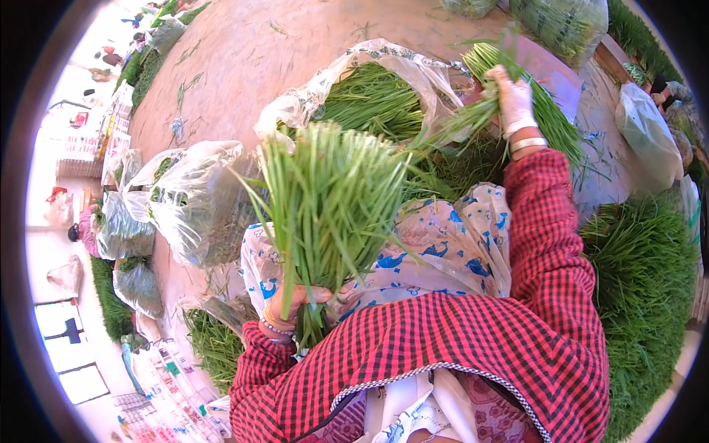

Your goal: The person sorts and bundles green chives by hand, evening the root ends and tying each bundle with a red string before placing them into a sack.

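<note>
My left hand (294,301), a beaded bracelet at its wrist, is closed round the lower part of a thick bundle of chives (332,199) held upright before my chest. Further out to the right, my right hand (515,100), in a pale glove with a band at the wrist, is closed on some loose chives (476,117). Just beyond it lies a heap of chives (550,136) on a pinkish sheet (550,66). An open clear plastic bag (292,107) holds more chives (377,100) behind the bundle.
A whale-print apron (436,255) covers my lap. To the left stand filled plastic bags (196,207). A large mass of chives (642,295) lies on the right, below a pale plastic bag (646,136). Stray blades lie on the brown floor (236,66). A full bag (565,29) stands at the far right.
</note>
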The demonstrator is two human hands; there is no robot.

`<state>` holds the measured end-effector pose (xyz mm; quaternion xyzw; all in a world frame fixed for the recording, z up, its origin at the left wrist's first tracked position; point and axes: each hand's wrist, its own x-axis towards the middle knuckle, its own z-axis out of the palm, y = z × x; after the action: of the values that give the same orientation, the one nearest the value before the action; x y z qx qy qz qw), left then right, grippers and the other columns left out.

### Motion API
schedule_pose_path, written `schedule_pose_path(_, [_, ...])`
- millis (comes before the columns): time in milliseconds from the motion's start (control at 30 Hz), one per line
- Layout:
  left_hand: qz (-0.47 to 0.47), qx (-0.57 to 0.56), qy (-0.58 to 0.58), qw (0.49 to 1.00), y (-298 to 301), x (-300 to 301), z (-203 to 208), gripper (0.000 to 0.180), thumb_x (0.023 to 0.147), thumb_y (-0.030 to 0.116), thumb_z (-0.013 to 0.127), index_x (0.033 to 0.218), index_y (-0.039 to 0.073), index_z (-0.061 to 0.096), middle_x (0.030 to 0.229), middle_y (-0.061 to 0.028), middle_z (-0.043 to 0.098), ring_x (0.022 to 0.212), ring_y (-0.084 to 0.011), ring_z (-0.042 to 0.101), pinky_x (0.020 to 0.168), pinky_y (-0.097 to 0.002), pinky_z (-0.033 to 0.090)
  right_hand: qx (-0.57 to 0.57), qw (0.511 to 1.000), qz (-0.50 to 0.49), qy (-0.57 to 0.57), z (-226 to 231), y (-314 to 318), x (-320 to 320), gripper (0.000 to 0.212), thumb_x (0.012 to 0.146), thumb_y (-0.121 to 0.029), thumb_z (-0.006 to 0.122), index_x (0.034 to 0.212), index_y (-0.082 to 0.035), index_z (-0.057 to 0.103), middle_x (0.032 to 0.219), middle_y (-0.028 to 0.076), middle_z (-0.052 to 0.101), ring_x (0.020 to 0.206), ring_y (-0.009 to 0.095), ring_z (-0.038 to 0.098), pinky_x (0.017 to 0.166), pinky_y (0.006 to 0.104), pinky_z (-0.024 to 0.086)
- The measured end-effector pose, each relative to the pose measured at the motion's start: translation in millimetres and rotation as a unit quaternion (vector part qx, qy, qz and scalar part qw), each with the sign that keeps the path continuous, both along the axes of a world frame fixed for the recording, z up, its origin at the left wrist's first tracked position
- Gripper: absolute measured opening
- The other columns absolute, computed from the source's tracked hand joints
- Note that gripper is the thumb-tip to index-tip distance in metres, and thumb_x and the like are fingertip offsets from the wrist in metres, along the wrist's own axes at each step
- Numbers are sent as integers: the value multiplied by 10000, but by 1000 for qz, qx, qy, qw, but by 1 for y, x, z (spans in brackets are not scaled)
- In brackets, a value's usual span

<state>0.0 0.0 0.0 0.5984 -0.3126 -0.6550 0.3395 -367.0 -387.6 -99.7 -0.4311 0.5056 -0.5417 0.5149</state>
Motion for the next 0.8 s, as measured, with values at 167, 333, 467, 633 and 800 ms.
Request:
schedule_pose_path(167, [103, -54, 121, 986, -1, 5, -18, 614, 707, 27, 724, 1301, -13, 572, 1188, -130, 660, 1005, -262, 652, 914, -385, 520, -65, 749, 397, 526, 1, 46, -8, 809, 812, -617, 721, 1273, 38, 611, 1050, 208, 718, 1026, 329, 685, 906, 408, 524])
schedule_pose_path(333, [66, -32, 43, 996, -2, 7, -25, 586, 739, 13, 720, 1303, -25, 565, 1136, -137, 674, 970, -252, 667, 867, -365, 542, -148, 860, 392, 293, 57, 120, 77, 702, 892, -481, 725, 1426, -77, 513, 804, 58, 658, 698, 179, 641, 667, 322, 521])
schedule_pose_path(467, [1, -60, -75, 995, -13, 11, -44, 668, 730, -29, 765, 1363, 6, 551, 1216, -117, 682, 1087, -235, 664, 935, -362, 534, -294, 796, 346, 401, 46, 136, 121, 374, 893, -457, 662, 1032, -111, 667, 766, 183, 683, 766, 368, 690, 671, 435, 550])
schedule_pose_path(633, [73, -28, 53, 996, -11, 2, -22, 624, 708, 8, 700, 1318, -15, 567, 1136, -144, 691, 985, -257, 684, 862, -359, 555, -428, 861, 201, 185, 13, 112, 114, 135, 936, -161, 601, 1027, -104, 683, 689, 157, 651, 612, 272, 681, 527, 403, 534])
schedule_pose_path(800, [125, 3, 128, 984, -4, 10, -19, 561, 686, 76, 690, 1236, -7, 619, 1006, -148, 723, 882, -226, 685, 762, -297, 546, -139, 871, 355, 310, -9, 93, 63, 509, 942, -348, 688, 1328, -29, 593, 1306, 181, 616, 1104, 269, 656, 945, 370, 528])
